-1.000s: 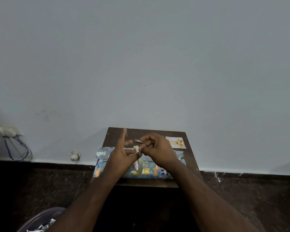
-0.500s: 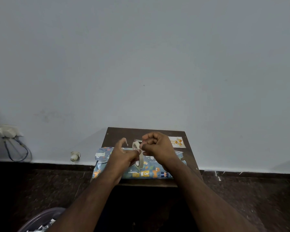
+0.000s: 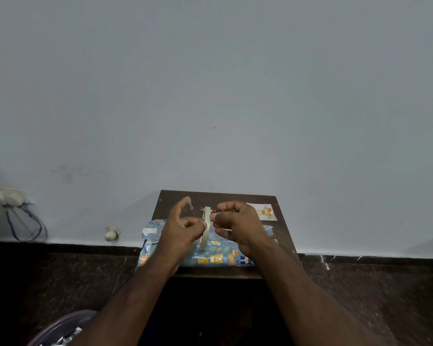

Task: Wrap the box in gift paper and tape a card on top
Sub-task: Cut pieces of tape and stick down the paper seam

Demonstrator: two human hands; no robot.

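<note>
A box wrapped in blue cartoon-print paper lies on a small dark wooden table. Above it both hands hold a cream roll of tape upright, edge toward me. My left hand pinches the roll from the left; a small clear piece of tape sticks to its raised forefinger. My right hand pinches the roll's rim from the right with curled fingers. A white card with orange pictures lies at the table's back right. Scissors peek out behind the roll.
The table stands against a pale wall. On the left, a wall socket with a plug and blue cable and a white fitting near the skirting. A grey bin with paper scraps sits at bottom left on the dark floor.
The left forefinger was straight up, curled down, and is now raised again with a bit of tape on it. Both hands stayed at the roll, which now stands more upright.
</note>
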